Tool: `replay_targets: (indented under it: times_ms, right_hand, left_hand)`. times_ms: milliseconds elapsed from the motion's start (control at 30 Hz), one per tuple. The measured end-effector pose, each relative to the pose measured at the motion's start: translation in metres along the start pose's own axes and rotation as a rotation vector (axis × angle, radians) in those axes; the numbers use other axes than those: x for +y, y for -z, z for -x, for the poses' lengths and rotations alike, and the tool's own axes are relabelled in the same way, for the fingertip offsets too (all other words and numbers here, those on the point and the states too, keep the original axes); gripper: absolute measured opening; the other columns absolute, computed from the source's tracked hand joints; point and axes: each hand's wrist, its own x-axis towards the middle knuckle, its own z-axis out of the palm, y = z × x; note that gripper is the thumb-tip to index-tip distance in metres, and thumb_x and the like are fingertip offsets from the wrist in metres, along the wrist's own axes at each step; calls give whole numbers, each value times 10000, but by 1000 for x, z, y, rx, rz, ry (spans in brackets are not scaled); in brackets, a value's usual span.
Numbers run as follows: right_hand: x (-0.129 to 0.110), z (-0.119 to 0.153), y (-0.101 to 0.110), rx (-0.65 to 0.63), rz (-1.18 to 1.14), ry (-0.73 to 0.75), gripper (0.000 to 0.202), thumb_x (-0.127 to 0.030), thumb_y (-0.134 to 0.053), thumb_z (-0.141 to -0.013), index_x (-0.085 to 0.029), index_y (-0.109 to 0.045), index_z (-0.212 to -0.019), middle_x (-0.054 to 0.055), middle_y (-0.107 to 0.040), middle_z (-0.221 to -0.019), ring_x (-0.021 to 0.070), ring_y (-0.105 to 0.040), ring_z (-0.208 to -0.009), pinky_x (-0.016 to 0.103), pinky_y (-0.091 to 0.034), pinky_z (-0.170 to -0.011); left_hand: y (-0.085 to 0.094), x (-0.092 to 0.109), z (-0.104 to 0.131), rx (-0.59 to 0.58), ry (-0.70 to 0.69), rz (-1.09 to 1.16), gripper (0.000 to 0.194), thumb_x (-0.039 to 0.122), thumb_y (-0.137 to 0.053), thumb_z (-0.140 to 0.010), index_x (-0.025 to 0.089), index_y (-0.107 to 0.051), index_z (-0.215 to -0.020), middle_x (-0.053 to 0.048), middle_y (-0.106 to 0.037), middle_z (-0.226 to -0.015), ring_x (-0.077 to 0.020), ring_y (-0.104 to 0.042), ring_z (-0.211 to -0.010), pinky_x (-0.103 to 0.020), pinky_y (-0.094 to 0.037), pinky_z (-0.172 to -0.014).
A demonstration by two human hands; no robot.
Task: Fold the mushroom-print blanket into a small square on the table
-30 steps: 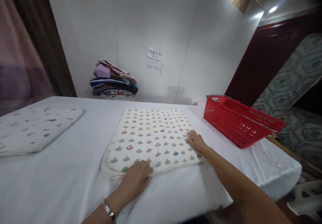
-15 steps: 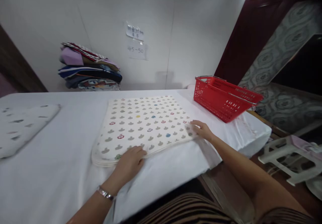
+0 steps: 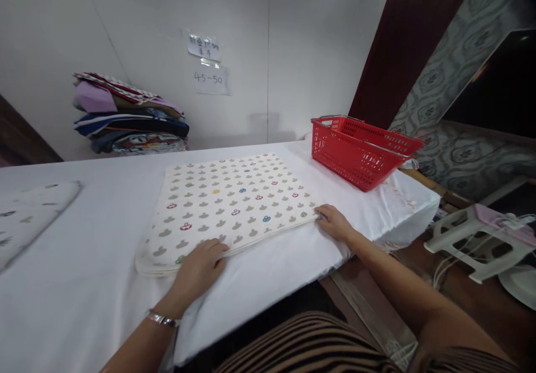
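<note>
A white blanket (image 3: 234, 200) with grey mushroom-like prints and a few coloured ones lies folded flat in layers before me. At its near edge, left of the middle, my left hand (image 3: 201, 267) has its fingers closed over the layers; the thumb side is by the edge. The near right corner is pinched in my right hand (image 3: 333, 222), whose fingertips rest around the edge. The undersides of both hands are hidden.
Another white printed cloth (image 3: 33, 214) is at the left of the white-covered table (image 3: 92, 250). A stack of folded fabrics (image 3: 129, 116) sits against the wall. The red basket (image 3: 360, 152) occupies the back right. Beyond the table stands a plastic stool (image 3: 481, 242).
My view has turned a little to the right, so things sit further left. My right hand has moved from on top of the blanket's right edge to its near corner.
</note>
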Motion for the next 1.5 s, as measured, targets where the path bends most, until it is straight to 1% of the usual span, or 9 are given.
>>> replay_targets:
  times_ms: [200, 367, 633, 700, 867, 1067, 1233, 1333, 1500]
  right_hand:
    - [-9, -1, -4, 11, 65, -135, 300, -253, -500, -823, -180, -611, -1092, 62, -592, -960, 192, -533, -926, 293, -416, -850]
    - [-13, -2, -5, 4, 173, -176, 291, -281, -472, -854, -169, -608, -1085, 68, -601, -917, 198, -532, -912, 289, -399, -837]
    - [-7, -2, 3, 32, 192, -202, 300, -150, -431, -812, -158, -611, -1051, 80, -632, -1062, 204, -558, -979, 277, -388, -848]
    - [-5, -1, 4, 29, 205, -218, 297, -155, -435, -806, -163, -599, -1054, 77, -642, -1048, 207, -569, -950, 281, -393, -814]
    - [-2, 1, 2, -17, 251, -280, 227, -207, -450, -819, -195, -572, -1009, 49, -661, -883, 196, -580, -797, 273, -378, -674]
    - [1, 3, 0, -37, 317, -147, 152, -190, -453, -833, -183, -572, -928, 74, -620, -935, 206, -553, -886, 284, -385, -734]
    - [-3, 7, 2, -8, 351, -77, 197, -210, -451, -855, -174, -585, -996, 94, -576, -991, 228, -514, -967, 304, -410, -777]
    - [-6, 9, 3, 12, 316, -39, 243, -213, -457, -852, -172, -583, -1055, 100, -555, -1035, 235, -494, -1001, 318, -426, -805]
    - [-8, 10, 4, 0, 197, 56, 273, -195, -459, -841, -203, -607, -1070, 90, -538, -1111, 228, -469, -1058, 343, -416, -898]
  left_hand:
    - [1, 1, 0, 8, -8, -10, 208, 195, -417, -813, 191, -597, -917, -47, -623, -913, -191, -567, -868, -323, -462, -749]
    - [3, 3, 1, -7, -9, -52, 198, 179, -421, -817, 186, -588, -922, -41, -617, -908, -185, -565, -871, -309, -457, -753]
    - [7, 14, -3, -64, 4, -170, 202, 168, -425, -817, 195, -611, -892, -40, -620, -884, -193, -559, -843, -317, -449, -732]
    - [7, 16, -4, -72, 3, -192, 201, 165, -431, -814, 199, -620, -875, -42, -621, -880, -198, -555, -843, -322, -447, -733]
    - [10, 21, -4, -94, 33, -184, 199, 170, -439, -826, 203, -623, -897, -40, -619, -895, -193, -546, -861, -316, -443, -735]
    - [7, 25, -2, -75, 46, -164, 206, 146, -430, -831, 200, -604, -925, -48, -606, -957, -197, -536, -915, -337, -438, -803]
    - [3, 30, -6, -36, 31, -172, 275, 128, -440, -824, 204, -568, -1054, -63, -588, -1060, -218, -518, -990, -380, -415, -858]
    - [1, 39, -14, -54, -4, -156, 270, 163, -446, -845, 200, -556, -1088, -70, -587, -1044, -225, -518, -970, -385, -417, -827]
    - [-7, 59, -35, -94, -54, -128, 228, 152, -434, -856, 188, -579, -1027, -78, -585, -1008, -223, -511, -963, -378, -406, -832]
